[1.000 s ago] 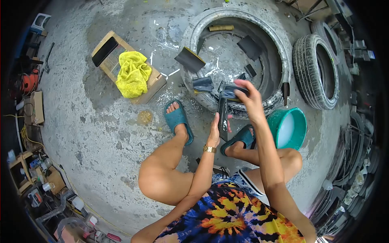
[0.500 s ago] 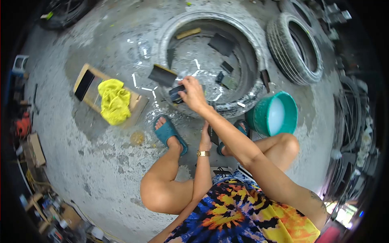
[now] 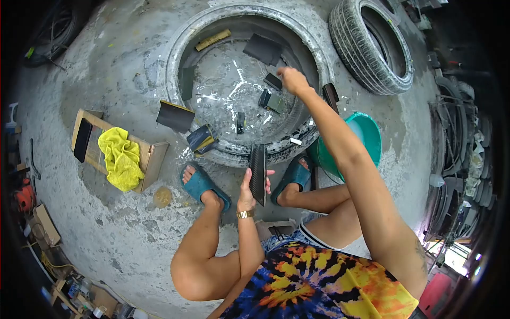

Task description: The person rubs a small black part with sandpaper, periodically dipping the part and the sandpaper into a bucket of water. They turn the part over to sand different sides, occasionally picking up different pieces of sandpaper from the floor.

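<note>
My left hand (image 3: 246,190) grips a long dark piece with a carbon-fibre weave (image 3: 258,173), held upright between thumb and fingers in front of the tire's near edge. My right hand (image 3: 293,81) hovers over the right inside of the flat-lying tire (image 3: 178,50), holding nothing, its fingers loosely bent. Just below those fingers lies a small black block (image 3: 273,81). Nearby are another dark block with a greenish piece (image 3: 272,101) and a small black block (image 3: 240,123). Dark sheets that look like sandpaper (image 3: 176,116) rest on the tire's left rim, beside a folded dark-and-yellow piece (image 3: 202,139).
A teal bucket (image 3: 372,139) of cloudy liquid stands right of the tire. Another tire (image 3: 348,48) lies tilted behind it. To the left, a wooden stand (image 3: 151,165) carries a yellow cloth (image 3: 121,159) and a phone (image 3: 83,139). My sandaled feet flank the left hand.
My right hand has let go of the dark folded piece at the rim and moved away over the tire's right interior. The left hand's carbon-fibre piece has come into clear view.
</note>
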Tool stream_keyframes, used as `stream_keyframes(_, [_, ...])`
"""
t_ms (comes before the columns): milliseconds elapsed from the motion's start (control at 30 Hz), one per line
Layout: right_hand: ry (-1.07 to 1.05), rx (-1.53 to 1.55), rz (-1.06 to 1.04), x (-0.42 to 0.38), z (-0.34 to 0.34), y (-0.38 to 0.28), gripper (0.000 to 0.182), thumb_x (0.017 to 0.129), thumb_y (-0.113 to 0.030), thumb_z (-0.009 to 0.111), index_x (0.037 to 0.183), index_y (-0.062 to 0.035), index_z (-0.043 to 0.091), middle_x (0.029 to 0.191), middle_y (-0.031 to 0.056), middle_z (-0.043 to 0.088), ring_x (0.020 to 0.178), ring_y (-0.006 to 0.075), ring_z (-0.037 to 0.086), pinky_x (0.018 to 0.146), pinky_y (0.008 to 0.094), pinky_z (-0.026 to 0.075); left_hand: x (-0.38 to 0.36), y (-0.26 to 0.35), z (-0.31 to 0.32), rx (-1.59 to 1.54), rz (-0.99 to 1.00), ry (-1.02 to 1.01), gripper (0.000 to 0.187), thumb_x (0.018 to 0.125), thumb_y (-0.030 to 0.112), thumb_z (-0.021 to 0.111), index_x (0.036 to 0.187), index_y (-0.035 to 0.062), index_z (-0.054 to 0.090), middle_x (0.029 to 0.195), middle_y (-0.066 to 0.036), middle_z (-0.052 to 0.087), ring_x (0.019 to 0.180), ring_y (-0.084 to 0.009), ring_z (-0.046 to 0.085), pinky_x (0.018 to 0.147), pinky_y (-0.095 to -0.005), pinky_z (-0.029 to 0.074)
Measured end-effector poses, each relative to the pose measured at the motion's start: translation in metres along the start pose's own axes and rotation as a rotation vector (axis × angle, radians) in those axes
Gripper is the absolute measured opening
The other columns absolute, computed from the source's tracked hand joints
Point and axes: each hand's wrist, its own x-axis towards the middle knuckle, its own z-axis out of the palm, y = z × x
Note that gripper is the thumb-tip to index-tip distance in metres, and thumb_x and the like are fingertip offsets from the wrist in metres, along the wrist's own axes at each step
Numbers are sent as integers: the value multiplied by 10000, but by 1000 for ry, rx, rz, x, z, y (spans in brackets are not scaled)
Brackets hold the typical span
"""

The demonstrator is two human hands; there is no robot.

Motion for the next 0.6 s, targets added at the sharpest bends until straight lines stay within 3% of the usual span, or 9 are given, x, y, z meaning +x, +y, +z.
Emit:
stream_keyframes(67, [-192, -268, -303, 7, 29, 9, 379, 811, -31, 566, 1175, -127, 614, 1180, 153, 603, 1094, 342, 593, 890, 447, 498, 1, 3, -1, 10, -15, -15, 873, 887, 700, 359, 1162, -101, 570, 723, -57, 599, 591, -135, 579, 580, -263, 498])
stream_keyframes(100, [-366, -311, -311, 11, 40, 6, 427, 810, -10, 556, 1208, -159, 598, 1253, 118, 532, 1189, 320, 524, 930, 434, 480, 1, 4, -3, 20, -25, -34, 877, 887, 701, 361, 1164, -105, 568, 725, -60, 602, 596, -136, 582, 583, -267, 500])
stream_keyframes(300, [-363, -558, -569, 14, 90, -1, 378, 821, -59, 582, 1178, -176, 620, 1243, 76, 523, 1205, 265, 485, 968, 421, 424, 1, 12, -7, 20, -128, -92, 869, 897, 678, 373, 1158, -129, 557, 730, -72, 609, 599, -136, 583, 558, -277, 500])
stream_keyframes(367, [-373, -462, -540, 19, 79, 0, 329, 823, -91, 589, 1142, -164, 629, 1240, 71, 522, 1220, 257, 475, 953, 428, 416, 0, 13, -8, 21, -129, -104, 879, 890, 685, 381, 1158, -134, 553, 733, -72, 605, 603, -139, 581, 559, -278, 498])
stream_keyframes(400, [-298, -365, -605, 22, 72, 2, 256, 865, -121, 575, 1118, -123, 614, 1162, 92, 577, 1110, 294, 553, 888, 433, 453, 1, 14, -7, 23, -124, -132, 889, 883, 692, 388, 1158, -138, 548, 737, -72, 602, 607, -142, 579, 561, -280, 497])
stream_keyframes(433, [-282, -372, -602, 21, 53, -6, 256, 865, -121, 575, 1118, -123, 614, 1162, 92, 577, 1110, 294, 553, 888, 433, 453, 4, 14, -7, 33, -119, -145, 889, 883, 692, 388, 1158, -138, 548, 737, -72, 602, 607, -142, 579, 561, -280, 497])
stream_keyframes(500, [-369, 26, -463, 13, 14, -18, 206, 909, -146, 553, 1099, -74, 583, 1096, 120, 630, 968, 353, 614, 820, 448, 482, 6, 11, -5, -26, -70, -168, 921, 861, 714, 408, 1161, -146, 541, 743, -71, 591, 604, -147, 571, 557, -282, 492])
stream_keyframes(567, [-317, 163, -553, -5, -21, -17, 213, 950, -175, 524, 1116, -43, 540, 1067, 155, 654, 868, 374, 644, 788, 452, 491, 8, 13, 3, -59, -41, -250, 882, 835, 689, 499, 1173, -125, 528, 790, -73, 575, 652, -157, 578, 577, -296, 498])
stream_keyframes(600, [-427, 324, -382, -28, -55, -28, 225, 956, -182, 521, 1129, -38, 527, 1079, 163, 645, 905, 347, 640, 792, 443, 487, 6, 14, 13, -48, 15, -228, 835, 824, 655, 549, 1174, -103, 526, 813, -73, 562, 682, -163, 577, 597, -306, 499])
